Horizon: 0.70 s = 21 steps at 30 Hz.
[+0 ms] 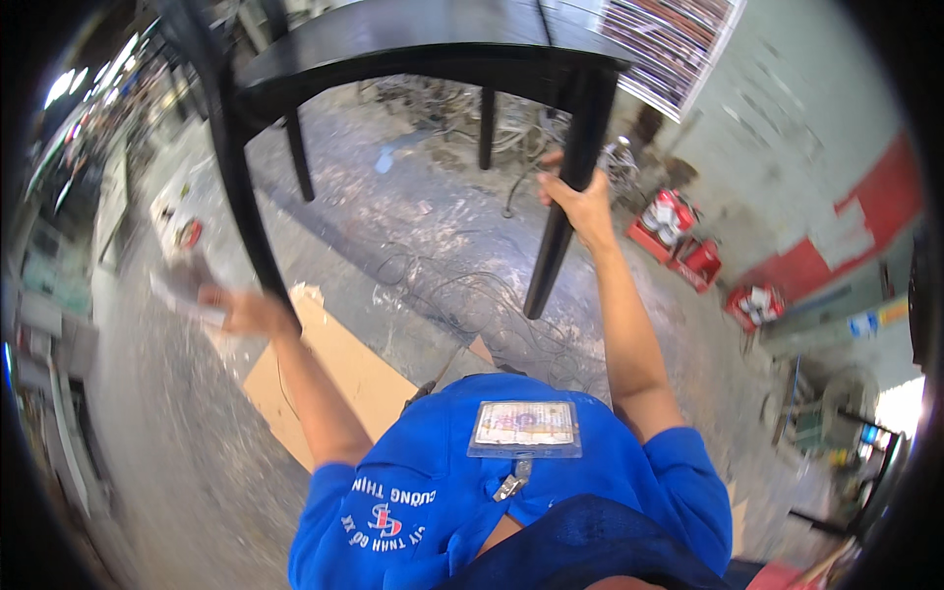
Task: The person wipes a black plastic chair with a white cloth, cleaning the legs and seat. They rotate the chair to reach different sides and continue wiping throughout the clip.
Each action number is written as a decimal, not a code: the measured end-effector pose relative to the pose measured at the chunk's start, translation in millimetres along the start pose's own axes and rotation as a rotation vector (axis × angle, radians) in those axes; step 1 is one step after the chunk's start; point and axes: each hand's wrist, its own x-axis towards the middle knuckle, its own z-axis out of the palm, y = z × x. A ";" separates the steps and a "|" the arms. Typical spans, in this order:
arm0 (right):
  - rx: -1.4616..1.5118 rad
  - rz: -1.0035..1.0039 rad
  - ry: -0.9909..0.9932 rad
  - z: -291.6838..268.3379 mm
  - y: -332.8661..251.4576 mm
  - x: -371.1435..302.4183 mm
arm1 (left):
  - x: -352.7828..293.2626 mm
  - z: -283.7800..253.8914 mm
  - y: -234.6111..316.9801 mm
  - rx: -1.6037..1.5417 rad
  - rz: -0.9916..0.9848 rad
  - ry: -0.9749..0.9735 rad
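A black wooden chair (442, 61) is in front of me, its seat at the top of the picture and its legs pointing down toward me. My right hand (580, 204) is wrapped round the chair's right front leg (562, 231), partway down it. Beside the lower end of the long left leg (246, 206) is my left hand (251, 313), smeared by motion. A pale, thin, sheet-like thing (187, 293) shows at its fingers, too blurred to name. Whether the left hand also touches the leg, I cannot tell.
A flat sheet of brown cardboard (329, 369) lies on the worn concrete floor below. Thin wires (442, 295) trail across the floor. Red fire extinguishers (669, 218) stand along the right wall. More dark furniture frames (860, 511) show at the lower right.
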 end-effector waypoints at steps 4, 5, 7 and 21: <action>0.028 0.047 0.009 -12.0 -8.0 -18.0 | -49.6 97.8 109.4 -0.016 0.363 -0.325; 0.032 0.033 0.003 -17.2 -11.0 -21.0 | -65.9 113.2 142.8 -0.102 0.482 -0.396; 0.047 0.070 0.024 -30.0 -18.9 -25.6 | -96.5 137.2 217.2 -0.250 0.718 -0.502; -0.077 0.043 -0.037 -114.4 -71.3 -21.7 | -107.8 168.7 287.2 -0.446 0.577 -0.030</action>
